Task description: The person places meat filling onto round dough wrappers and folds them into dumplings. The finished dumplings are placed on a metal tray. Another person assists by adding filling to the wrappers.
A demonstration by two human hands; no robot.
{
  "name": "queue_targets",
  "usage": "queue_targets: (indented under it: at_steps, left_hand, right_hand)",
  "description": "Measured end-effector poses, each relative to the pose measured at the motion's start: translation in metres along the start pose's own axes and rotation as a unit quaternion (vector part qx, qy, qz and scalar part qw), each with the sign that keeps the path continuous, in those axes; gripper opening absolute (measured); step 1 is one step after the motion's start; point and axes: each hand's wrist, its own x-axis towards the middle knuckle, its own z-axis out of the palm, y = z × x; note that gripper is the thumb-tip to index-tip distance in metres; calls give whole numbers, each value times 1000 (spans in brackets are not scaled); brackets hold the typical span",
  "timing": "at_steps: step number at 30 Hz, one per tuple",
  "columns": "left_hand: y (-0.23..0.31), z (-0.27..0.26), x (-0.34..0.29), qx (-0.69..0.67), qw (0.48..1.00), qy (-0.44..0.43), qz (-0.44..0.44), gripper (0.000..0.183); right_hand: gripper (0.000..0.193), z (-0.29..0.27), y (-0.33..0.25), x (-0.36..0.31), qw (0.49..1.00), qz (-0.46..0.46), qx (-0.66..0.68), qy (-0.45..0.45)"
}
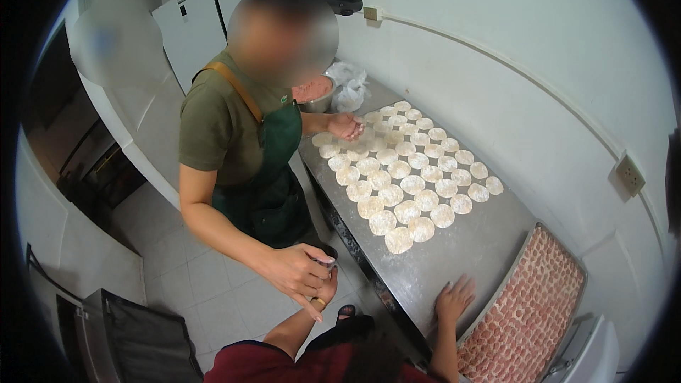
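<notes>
Left hand (327, 289) is partly covered by a co-worker's hand (301, 272); can't tell its grip or contents. Right hand (455, 301) is spread flat on the steel table (486, 241), holding nothing, near the tray (586, 278). Tray looks full, rows of pink pieces (528, 305): seemingly done. Dough rounds (413, 184) farther up the table appear bare, seemingly unworked. Metal bowl (322, 105) beyond holds pink paste (312, 89).
</notes>
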Motion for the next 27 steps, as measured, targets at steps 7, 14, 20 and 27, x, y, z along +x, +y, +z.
queue_targets:
  at_steps: [7, 14, 20, 27]
  left_hand:
    - [1, 7, 18, 46, 996, -72, 8, 22]
    - [20, -3, 17, -78, 996, -13, -31, 26]
    - [-4, -4, 5, 9, 1000, 15, 11, 21]
    - [-25, -7, -4, 1, 999, -24, -27, 29]
  right_hand:
    - [60, 0, 1, 2, 1000, 13, -2, -20]
    - [57, 6, 9, 5, 999, -8, -45, -13]
    - [59, 4, 4, 6, 998, -1, -59, -11]
    - [60, 5, 3, 5, 999, -5, -49, 6]
